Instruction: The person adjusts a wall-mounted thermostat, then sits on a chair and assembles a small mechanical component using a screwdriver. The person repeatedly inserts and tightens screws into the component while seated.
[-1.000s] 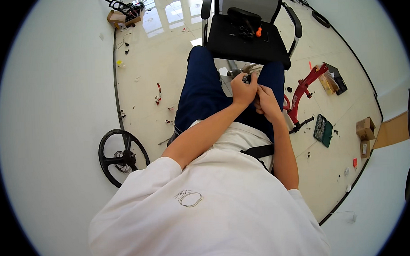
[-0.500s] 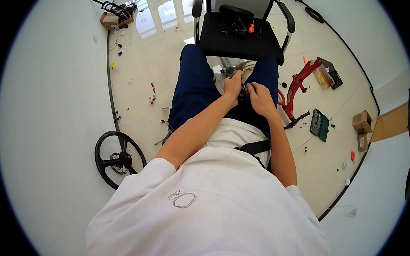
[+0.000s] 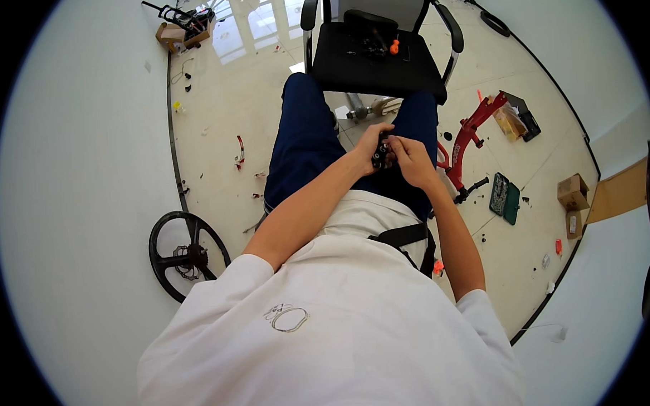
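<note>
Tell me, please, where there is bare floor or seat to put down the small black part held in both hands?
Bare floor lies left of the left knee, between the red clip and the cardboard box. The chair seat is free at its front edge. It is crowded right of the legs, around the red bike frame and tool case.

Probably a makeshift bicycle workshop: red frame (image 3: pixel 468 144), black wheel (image 3: pixel 186 254), parts strewn on tile.

Small dark part (image 3: pixel 381 155) mostly hidden between both hands, its kind too small to tell
</note>
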Action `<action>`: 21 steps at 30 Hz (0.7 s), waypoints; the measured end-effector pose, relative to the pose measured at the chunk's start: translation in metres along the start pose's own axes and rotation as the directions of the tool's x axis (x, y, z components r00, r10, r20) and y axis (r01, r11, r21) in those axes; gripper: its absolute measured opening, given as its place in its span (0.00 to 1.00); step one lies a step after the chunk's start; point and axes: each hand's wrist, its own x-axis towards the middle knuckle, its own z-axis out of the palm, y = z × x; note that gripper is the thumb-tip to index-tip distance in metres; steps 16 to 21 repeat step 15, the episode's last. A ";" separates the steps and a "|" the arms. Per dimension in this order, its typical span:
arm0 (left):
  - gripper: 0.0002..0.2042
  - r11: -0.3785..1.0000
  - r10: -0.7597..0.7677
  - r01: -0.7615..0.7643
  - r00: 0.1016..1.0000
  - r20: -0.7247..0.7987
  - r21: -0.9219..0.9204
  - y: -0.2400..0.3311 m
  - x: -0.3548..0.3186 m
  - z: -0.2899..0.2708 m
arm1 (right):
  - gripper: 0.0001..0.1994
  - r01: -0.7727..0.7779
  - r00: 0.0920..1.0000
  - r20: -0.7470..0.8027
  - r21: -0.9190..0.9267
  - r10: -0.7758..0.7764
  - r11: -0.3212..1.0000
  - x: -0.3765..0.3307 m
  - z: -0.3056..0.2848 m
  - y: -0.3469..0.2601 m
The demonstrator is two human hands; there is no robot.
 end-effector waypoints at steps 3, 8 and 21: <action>0.18 0.999 -0.009 0.007 0.997 -0.073 -0.033 0.000 0.002 0.001 | 0.18 -0.156 0.984 0.091 0.023 0.153 0.988 0.000 -0.010 -0.002; 0.19 1.000 0.012 -0.010 0.994 -0.111 0.023 -0.003 -0.003 0.007 | 0.20 -0.114 0.982 0.140 -0.110 0.129 0.987 0.002 -0.006 0.008; 0.20 0.995 0.054 -0.037 0.983 -0.177 0.096 -0.004 0.000 0.007 | 0.19 -0.343 0.934 0.119 0.039 0.337 0.938 0.001 -0.005 0.019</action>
